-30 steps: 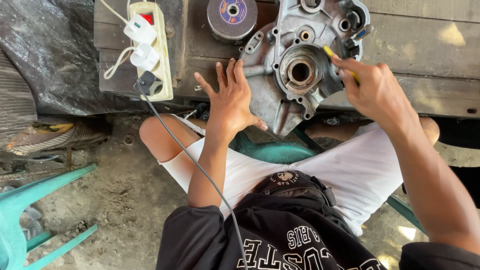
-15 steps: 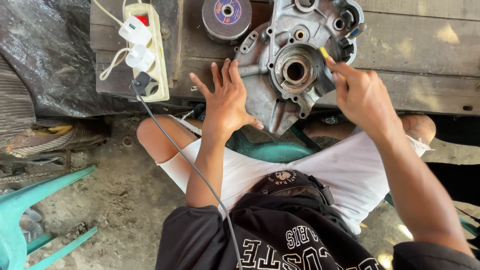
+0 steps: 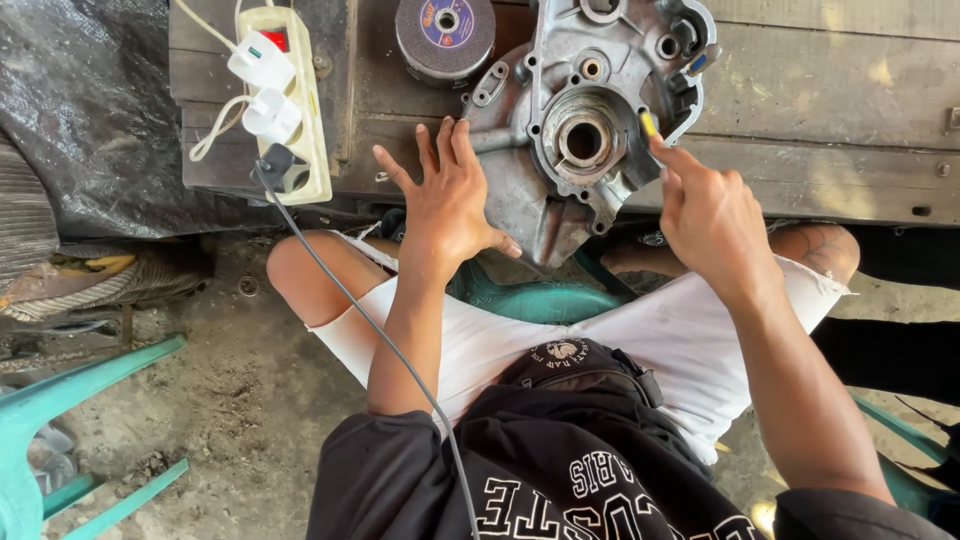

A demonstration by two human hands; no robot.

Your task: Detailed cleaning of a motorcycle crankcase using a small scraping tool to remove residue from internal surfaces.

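A grey cast-metal engine cover (image 3: pixel 560 190) with a round central bore lies on a worn wooden bench (image 3: pixel 820 90), its lower tip hanging over the bench edge. My left hand (image 3: pixel 447 195) rests flat on the bench against the cover's left side, fingers spread. My right hand (image 3: pixel 712 215) is closed around a thin tool with a yellow tip (image 3: pixel 648 124), which points at the cover's right rim beside the bore.
A cream power strip (image 3: pixel 295 100) with white plugs and a dark cable sits at the bench's left. A grinding disc (image 3: pixel 445 38) lies behind the cover. Black plastic sheet at left, a green plastic chair (image 3: pixel 60 420) on the dirt floor, a teal stool under me.
The view has shifted slightly. My right hand has moved a little left and down, keeping the yellow-tipped tool near the bore. My left hand stays against the cover.
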